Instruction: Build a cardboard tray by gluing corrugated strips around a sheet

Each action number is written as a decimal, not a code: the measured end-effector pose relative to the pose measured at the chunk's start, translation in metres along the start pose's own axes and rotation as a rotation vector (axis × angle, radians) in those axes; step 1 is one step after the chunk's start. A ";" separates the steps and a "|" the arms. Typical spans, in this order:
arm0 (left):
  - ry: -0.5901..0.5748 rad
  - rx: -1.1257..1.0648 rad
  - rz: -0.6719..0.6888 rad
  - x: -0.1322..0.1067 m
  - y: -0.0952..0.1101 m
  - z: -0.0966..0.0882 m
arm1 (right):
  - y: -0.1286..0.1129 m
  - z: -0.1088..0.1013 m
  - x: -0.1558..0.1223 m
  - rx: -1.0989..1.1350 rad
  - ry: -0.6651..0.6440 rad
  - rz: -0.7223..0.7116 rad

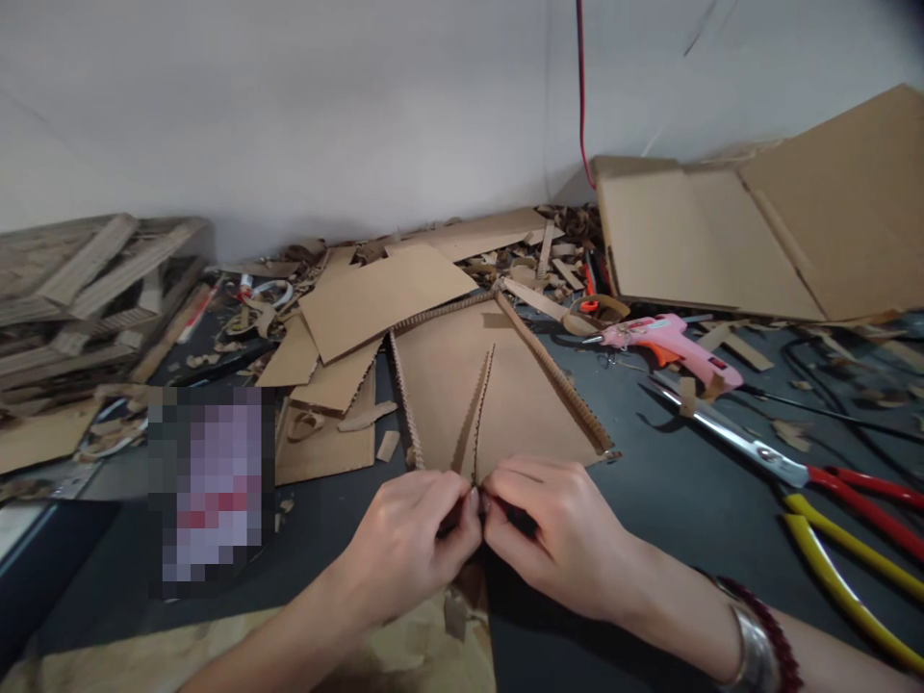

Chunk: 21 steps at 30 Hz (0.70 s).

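Note:
My left hand [419,529] and my right hand [552,525] meet near the middle, fingers pinched close together. Between them they grip the near end of a thin cardboard strip [482,414], seen almost edge-on, with a corrugated edge. The strip points away from me, over a flat cardboard panel [530,395]. Raised corrugated strips border this panel along its left, far and right sides. The panel's near edge is partly hidden behind my hands. What the fingertips do on the strip's lower end is hard to make out.
A pink glue gun [671,345] lies right of the panel, near red-handled scissors [765,450] and a yellow-handled tool [852,587]. Loose cardboard sheets [382,294] and scraps are piled behind. Cardboard strips [93,274] stack at left; a folded cardboard piece [707,231] stands at right.

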<state>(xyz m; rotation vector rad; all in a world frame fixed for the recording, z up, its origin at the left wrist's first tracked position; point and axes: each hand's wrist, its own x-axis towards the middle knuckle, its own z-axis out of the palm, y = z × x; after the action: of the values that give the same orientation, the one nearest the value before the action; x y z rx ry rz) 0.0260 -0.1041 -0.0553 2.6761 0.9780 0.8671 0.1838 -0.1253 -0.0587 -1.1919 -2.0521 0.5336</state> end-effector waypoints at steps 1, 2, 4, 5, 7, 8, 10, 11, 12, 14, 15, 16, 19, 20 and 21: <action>-0.001 -0.003 0.001 0.000 0.000 0.000 | 0.000 0.000 0.000 0.004 0.004 0.008; -0.001 -0.008 0.002 0.001 0.000 0.001 | 0.000 0.000 -0.001 0.006 0.008 0.014; 0.004 -0.020 0.002 0.001 0.000 0.001 | 0.000 0.000 -0.001 0.007 0.018 0.016; 0.007 -0.026 0.002 0.001 0.000 0.001 | 0.001 0.000 -0.001 0.008 0.022 0.010; 0.006 -0.044 -0.008 0.001 0.000 -0.001 | 0.001 -0.001 -0.001 0.018 0.026 -0.015; -0.003 -0.061 -0.022 0.001 0.000 -0.002 | 0.001 -0.002 -0.001 0.033 0.023 -0.030; -0.023 -0.115 -0.066 0.001 0.001 -0.005 | 0.002 -0.004 0.000 0.072 0.021 -0.047; -0.030 -0.147 -0.091 0.001 0.001 -0.006 | 0.002 -0.005 0.000 0.093 0.029 -0.048; -0.034 -0.178 -0.112 0.001 0.001 -0.007 | 0.002 -0.006 0.000 0.112 0.041 -0.049; -0.040 -0.229 -0.140 0.001 0.002 -0.008 | 0.002 -0.007 0.000 0.143 0.081 -0.052; -0.040 -0.245 -0.149 0.001 0.002 -0.008 | 0.001 -0.007 0.000 0.159 0.102 -0.055; -0.038 -0.259 -0.154 0.001 0.002 -0.008 | 0.001 -0.007 0.000 0.175 0.120 -0.058; -0.023 -0.276 -0.159 0.002 0.003 -0.007 | 0.000 -0.007 0.000 0.212 0.153 -0.066; -0.017 -0.273 -0.160 0.002 0.003 -0.007 | 0.000 -0.007 -0.001 0.219 0.157 -0.069; -0.016 -0.271 -0.161 0.002 0.004 -0.007 | 0.000 -0.007 -0.001 0.223 0.160 -0.071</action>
<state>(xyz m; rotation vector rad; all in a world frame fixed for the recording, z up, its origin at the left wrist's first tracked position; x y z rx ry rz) 0.0255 -0.1059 -0.0475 2.3403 0.9786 0.8740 0.1891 -0.1257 -0.0545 -0.9942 -1.8394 0.5964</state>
